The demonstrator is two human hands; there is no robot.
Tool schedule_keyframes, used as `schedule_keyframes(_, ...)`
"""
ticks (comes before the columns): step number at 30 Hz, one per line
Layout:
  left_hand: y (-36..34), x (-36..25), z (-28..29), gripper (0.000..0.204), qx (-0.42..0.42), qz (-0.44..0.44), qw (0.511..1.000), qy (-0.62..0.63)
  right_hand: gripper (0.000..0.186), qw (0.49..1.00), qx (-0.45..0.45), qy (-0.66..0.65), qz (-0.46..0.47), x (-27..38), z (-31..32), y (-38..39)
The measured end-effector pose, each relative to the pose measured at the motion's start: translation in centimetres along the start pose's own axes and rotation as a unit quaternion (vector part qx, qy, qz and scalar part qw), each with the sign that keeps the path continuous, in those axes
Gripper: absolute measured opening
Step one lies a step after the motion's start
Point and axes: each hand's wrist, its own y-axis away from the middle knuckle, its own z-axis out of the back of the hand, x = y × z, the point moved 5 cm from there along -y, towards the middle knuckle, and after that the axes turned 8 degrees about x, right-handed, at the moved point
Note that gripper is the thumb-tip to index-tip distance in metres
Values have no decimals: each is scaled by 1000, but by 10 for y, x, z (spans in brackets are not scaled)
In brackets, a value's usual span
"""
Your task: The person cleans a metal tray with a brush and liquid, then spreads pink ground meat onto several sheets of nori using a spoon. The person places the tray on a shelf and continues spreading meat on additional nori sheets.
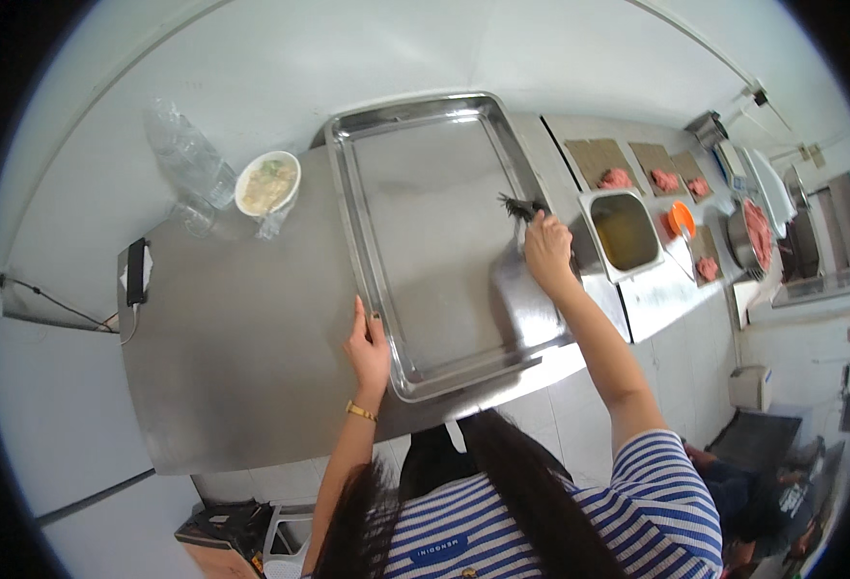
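A large shallow metal tray (pixel 415 280) lies lengthwise in front of me on the steel table. My left hand (pixel 369 352) rests against its left rim, near the front corner. Thumb and index finger there are stretched out and apart; the other fingers are partly hidden. Over the tray's right side, my right hand (pixel 548 246) is closed around a dark brush (pixel 519 206). Its black bristles splay toward the upper left, and its handle is hidden in my fist. Just right of that hand stands a deep metal pan (pixel 627 236) of yellowish liquid.
Beyond the pan, pink minced meat (pixel 615 179) sits in portions on brown sheets. An orange bowl (pixel 681 218) and a large meat bowl (pixel 755 236) stand farther right. At left are a white food bowl (pixel 268 183), clear plastic bags (pixel 188 154) and a black power strip (pixel 136 273).
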Motion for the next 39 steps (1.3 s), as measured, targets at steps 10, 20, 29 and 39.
schedule_keyframes(10, 3, -4, 3, 47, -7, 5, 998, -61, 21, 995, -55, 78, 11, 60, 15, -227)
schedule_keyframes(20, 5, -5, 1, 47, -9, -14, 1000, 18, 14, 993, 8, 7, 115, 23, -1, -56)
schedule_keyframes(29, 2, 7, -4, 47, -1, 16, 1000, 18, 50, 954, 171, -189, 159, -20, 22, 199)
schedule_keyframes(39, 2, 0, -3, 48, 0, -5, 1000, 18, 43, 963, 181, -199, 13, -65, 12, 183)
